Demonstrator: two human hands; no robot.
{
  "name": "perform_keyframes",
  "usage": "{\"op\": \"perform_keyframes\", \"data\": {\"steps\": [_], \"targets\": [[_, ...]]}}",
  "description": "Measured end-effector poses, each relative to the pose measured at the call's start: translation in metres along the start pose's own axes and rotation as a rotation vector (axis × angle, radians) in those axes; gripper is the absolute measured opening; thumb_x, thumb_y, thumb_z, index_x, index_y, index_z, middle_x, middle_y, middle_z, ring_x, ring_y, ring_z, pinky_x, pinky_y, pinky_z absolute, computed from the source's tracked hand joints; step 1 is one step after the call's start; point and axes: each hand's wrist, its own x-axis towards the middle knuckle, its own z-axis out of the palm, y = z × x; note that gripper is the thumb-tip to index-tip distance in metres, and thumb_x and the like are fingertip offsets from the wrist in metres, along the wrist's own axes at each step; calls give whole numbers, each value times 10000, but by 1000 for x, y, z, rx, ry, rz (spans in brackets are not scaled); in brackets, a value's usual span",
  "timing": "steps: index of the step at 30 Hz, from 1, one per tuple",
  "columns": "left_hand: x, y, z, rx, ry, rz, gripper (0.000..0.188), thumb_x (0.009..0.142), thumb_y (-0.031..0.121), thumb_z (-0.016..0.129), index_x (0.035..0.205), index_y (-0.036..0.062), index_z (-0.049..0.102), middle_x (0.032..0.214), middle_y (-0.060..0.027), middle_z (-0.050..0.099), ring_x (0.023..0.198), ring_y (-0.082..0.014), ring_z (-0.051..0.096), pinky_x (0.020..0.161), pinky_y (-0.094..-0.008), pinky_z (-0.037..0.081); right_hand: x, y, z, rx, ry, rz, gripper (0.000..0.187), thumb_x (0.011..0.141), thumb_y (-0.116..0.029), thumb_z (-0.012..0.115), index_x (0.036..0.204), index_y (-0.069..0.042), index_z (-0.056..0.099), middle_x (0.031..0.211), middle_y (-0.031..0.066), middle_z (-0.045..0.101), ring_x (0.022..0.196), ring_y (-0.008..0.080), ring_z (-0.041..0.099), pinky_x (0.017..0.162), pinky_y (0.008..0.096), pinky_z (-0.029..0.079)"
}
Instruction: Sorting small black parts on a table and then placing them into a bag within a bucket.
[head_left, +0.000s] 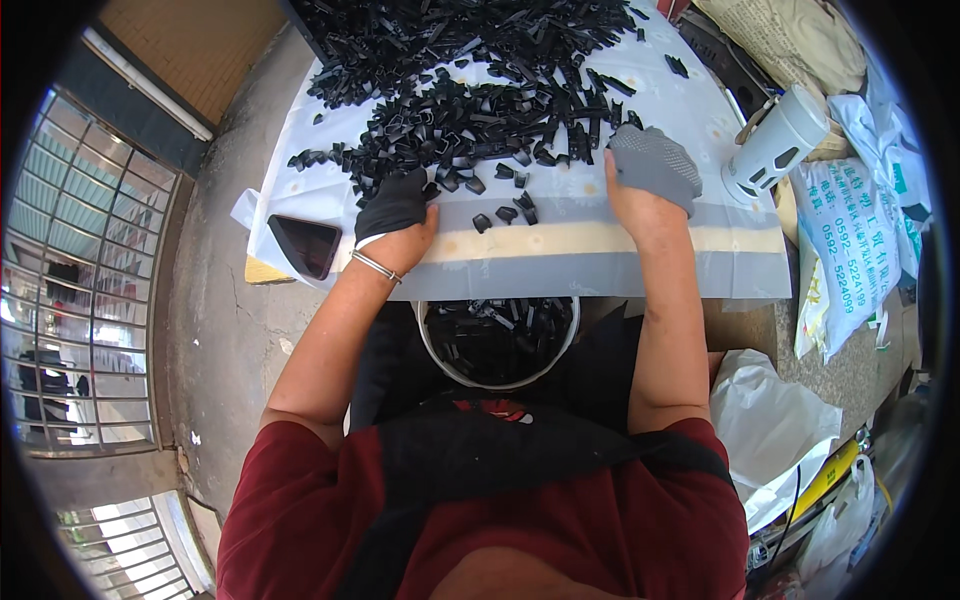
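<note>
A heap of small black plastic pieces (440,120) spreads over the covered table in front of me. At its near left edge rests my left hand (398,220), in a black fingerless-looking glove, fingers curled in beside the pieces; whatever they hold is lost against the black. My right hand (652,180) wears a grey dotted glove and lies at the heap's right edge. Its fingers are folded under, the thumb along the left side, so anything inside is hidden. Between the hands lie several loose black pieces (507,213).
A round bucket (423,340) of black pieces sits below the table's near edge, between my legs. A phone (305,246) lies at the table's left corner. To the right stand a white bottle (775,145) and a printed white sack (845,250). A barred window (85,270) is at left.
</note>
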Motion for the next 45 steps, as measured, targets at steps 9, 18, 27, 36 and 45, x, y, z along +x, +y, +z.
{"op": "perform_keyframes", "data": {"steps": [9,18,27,36,45], "targets": [[1,-5,10,-143,-74,-22,296,760,142,569,1049,83,541,893,-141,590,828,-300,580,736,-370,464,28,-86,60,333,-280,-185,209,822,-239,490,897,-63,574,816,149,608,787,323,586,677,435,470],[-1,-6,-12,-823,-125,-352,295,760,94,598,1044,32,548,907,-89,618,765,-186,589,688,-301,471,19,-71,61,395,20,-187,244,811,-254,540,954,-61,582,838,137,605,774,318,579,672,414,462],[-7,13,-16,-1219,-235,-468,239,831,69,573,1066,27,559,871,-22,613,718,-91,551,637,-222,453,-2,-58,30,777,68,-219,268,795,-140,555,1054,-72,552,941,134,596,854,302,564,747,380,450],[-7,36,-27,-1157,-488,-129,421,787,222,660,1141,34,530,1031,-52,603,889,-121,533,783,-251,433,-41,-55,17,853,-209,-435,349,802,-208,578,1113,-58,522,953,144,587,846,303,548,762,376,429],[-7,46,-55,-1133,-804,139,495,733,157,705,1151,-17,506,1019,-60,587,914,-112,505,802,-240,417,-41,-50,1,1034,-535,-702,321,767,-259,596,1025,-68,581,873,143,598,836,313,561,752,372,445]]}}
